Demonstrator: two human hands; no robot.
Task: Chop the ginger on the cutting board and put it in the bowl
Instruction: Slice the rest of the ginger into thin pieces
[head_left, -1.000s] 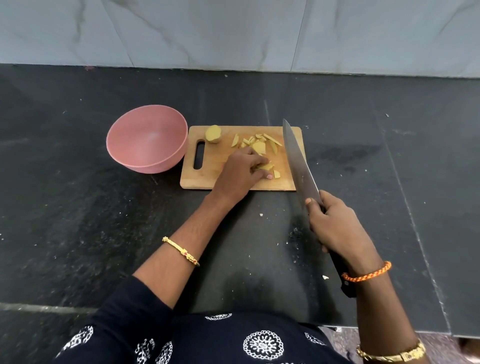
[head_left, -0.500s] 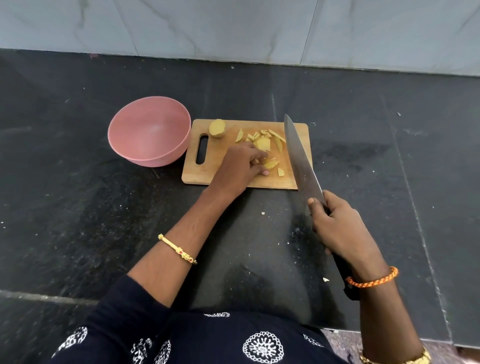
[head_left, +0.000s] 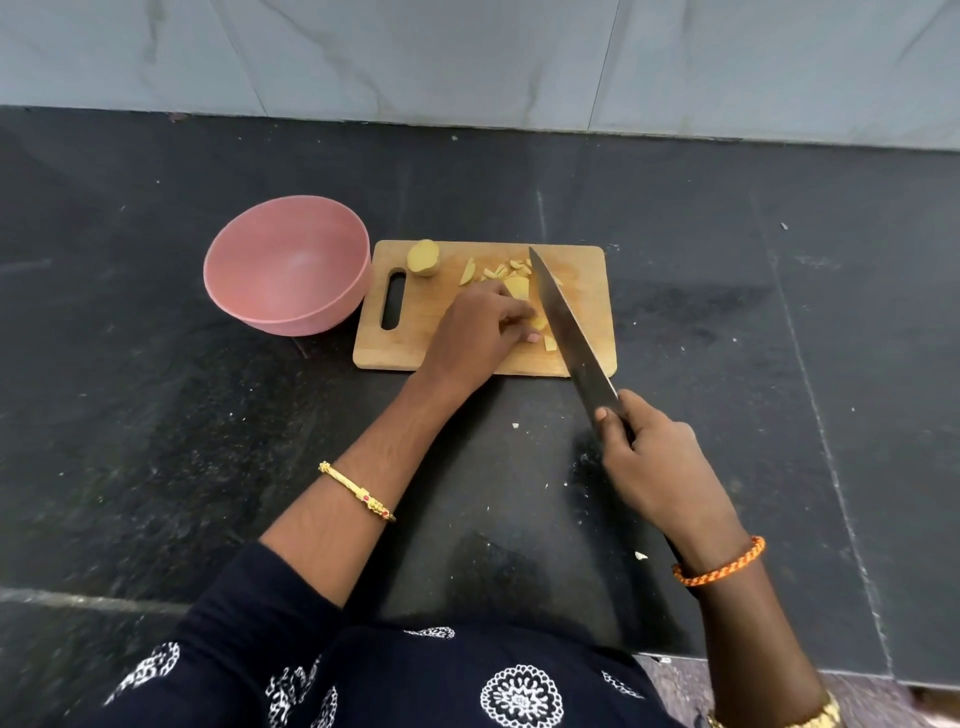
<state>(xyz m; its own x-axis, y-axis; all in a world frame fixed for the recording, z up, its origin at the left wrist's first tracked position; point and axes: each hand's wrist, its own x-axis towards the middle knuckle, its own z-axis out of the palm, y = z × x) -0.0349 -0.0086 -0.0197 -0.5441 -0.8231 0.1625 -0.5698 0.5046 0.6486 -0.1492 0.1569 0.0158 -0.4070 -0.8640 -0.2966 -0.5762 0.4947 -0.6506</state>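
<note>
1. Head view: the left hand (head_left: 480, 332) curled its fingers, pinching a ginger piece (head_left: 538, 324) on the cutting board (head_left: 415, 338).
2. The right hand (head_left: 657, 462) gripped the knife (head_left: 563, 322), its blade just right of those fingers.
3. The bowl (head_left: 288, 265) sat left of them.

Pink bowl (head_left: 288, 265) glowing against the black countertop (head_left: 156, 415), pale yellow ginger pieces (head_left: 498, 270) showing on the tan wooden cutting board (head_left: 415, 343), navy sleeve (head_left: 249, 623) flashing white medallion prints.
</note>
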